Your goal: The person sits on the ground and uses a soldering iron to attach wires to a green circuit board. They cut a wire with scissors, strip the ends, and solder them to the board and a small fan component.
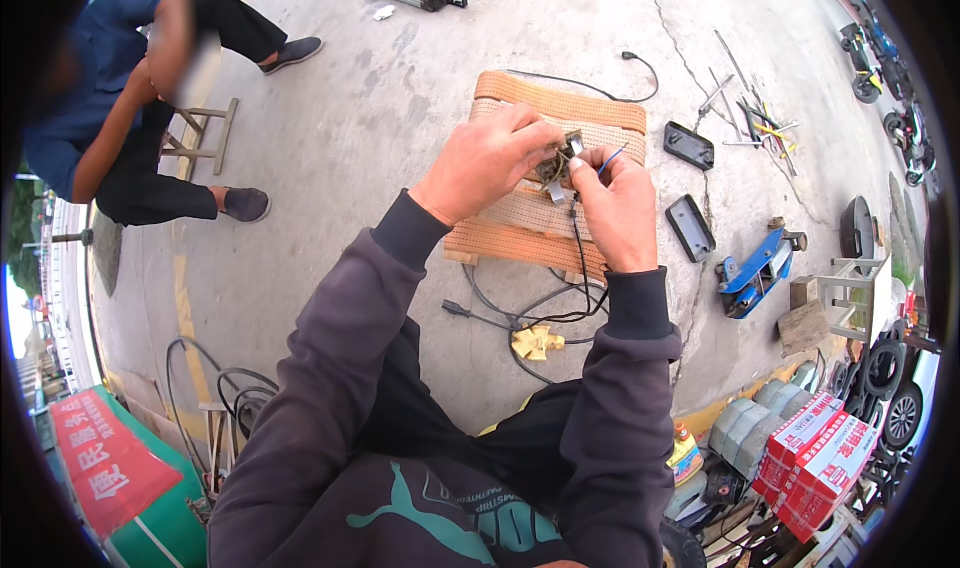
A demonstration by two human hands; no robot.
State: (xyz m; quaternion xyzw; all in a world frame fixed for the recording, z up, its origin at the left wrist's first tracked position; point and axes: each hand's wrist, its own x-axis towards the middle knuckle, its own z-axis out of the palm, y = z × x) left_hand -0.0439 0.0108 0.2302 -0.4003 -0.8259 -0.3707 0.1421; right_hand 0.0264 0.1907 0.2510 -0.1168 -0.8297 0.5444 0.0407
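Observation:
Above a stool woven with orange and cream straps (545, 218), both hands hold a small bare electrical unit (557, 175) with metal plates and short wires. My left hand (490, 163) pinches its left side between thumb and fingers. On its right side, my right hand (620, 213) is closed, thumb at the unit. A blue wire (613, 158) sticks up by the right fingers. From the unit a black cord (581, 248) runs down over the stool. Fingers hide part of the unit, so its exact kind is unclear.
Two black plastic shell halves (690, 228) lie right of the stool, below scattered tools (765, 128). A blue jack (757, 273) stands farther right. Cables and a yellow socket block (537, 342) lie near my knees. Another person (110, 108) sits at left. Red-and-white boxes (815, 458) stand lower right.

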